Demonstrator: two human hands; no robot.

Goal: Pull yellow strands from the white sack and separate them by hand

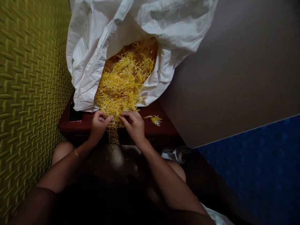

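Note:
A white woven sack [87,68] lies with its mouth toward me, and a heap of thin yellow strands with pale tips [124,81] spills out of it. At the heap's front edge, my left hand [100,123] is closed, thumb and fingers pinching yellow strands. Close by on the right, my right hand [134,124] pinches strands too, its thumb and forefinger facing the left hand's. Between the hands, a bunch of strands [113,134] hangs over the edge of a dark red surface [86,124]. Exactly which strands each hand grips is too fine to make out.
A small separate sprig [156,120] lies right of my right hand. A dark phone-like object [75,115] rests at the left, partly under the sack. Yellow textured matting [30,78] rises on the left; a large grey-brown panel [234,68] stands on the right, beside a blue surface [264,162].

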